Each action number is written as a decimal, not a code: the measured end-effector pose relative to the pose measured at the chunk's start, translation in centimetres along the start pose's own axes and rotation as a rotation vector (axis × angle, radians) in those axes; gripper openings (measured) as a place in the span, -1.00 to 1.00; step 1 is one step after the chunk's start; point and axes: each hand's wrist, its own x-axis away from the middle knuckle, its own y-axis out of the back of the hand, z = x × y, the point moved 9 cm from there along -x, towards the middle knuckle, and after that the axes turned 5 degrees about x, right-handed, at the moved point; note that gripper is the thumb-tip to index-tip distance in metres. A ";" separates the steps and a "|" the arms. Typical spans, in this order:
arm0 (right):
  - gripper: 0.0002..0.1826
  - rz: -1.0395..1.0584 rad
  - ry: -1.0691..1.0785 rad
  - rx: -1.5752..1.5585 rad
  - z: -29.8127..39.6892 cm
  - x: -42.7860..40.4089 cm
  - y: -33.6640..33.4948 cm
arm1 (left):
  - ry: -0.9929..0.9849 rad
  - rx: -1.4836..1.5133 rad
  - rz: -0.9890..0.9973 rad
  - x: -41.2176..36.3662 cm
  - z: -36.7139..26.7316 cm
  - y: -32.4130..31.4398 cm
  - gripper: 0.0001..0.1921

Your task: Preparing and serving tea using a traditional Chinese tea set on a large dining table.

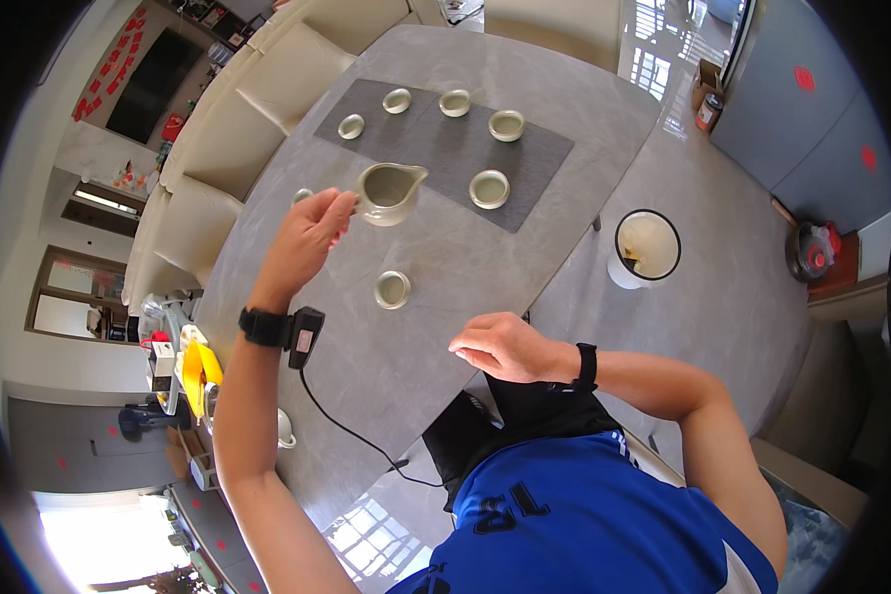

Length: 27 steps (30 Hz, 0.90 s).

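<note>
My left hand point(313, 236) grips the handle of a pale green glazed ceramic pitcher point(390, 194), held over the table with its spout pointing right. The handle is mostly covered by my fingers. Near my right hand point(499, 347), by the table's edge, I see nothing held; its fingers are slightly bent. A small ceramic teacup point(392, 289) stands alone on the grey table point(356, 356) between my hands. Several matching cups, one of them a cup point(489, 189) at the near corner, sit on a dark grey mat point(438, 152). Another small round piece point(302, 195) is partly hidden behind my left hand.
A white teapot-like vessel point(286, 429) is partly hidden by my left forearm. A cable point(356, 438) runs from the device on my left wrist. A white bin point(647, 249) stands on the floor to the right. Cream seating point(260, 111) borders the far side.
</note>
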 end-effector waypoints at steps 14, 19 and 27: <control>-0.90 -0.035 0.054 -0.030 0.2 0.1 0.2 | -0.072 -0.522 0.217 -6.7 -5.3 -8.7 -0.53; -0.88 -0.006 0.069 -0.010 0.4 0.0 0.1 | -0.033 -0.473 0.228 -8.0 -3.4 -8.2 -0.50; -0.89 0.000 0.067 0.003 0.3 0.3 0.1 | 0.225 0.079 0.189 -12.4 -1.4 -6.5 -0.56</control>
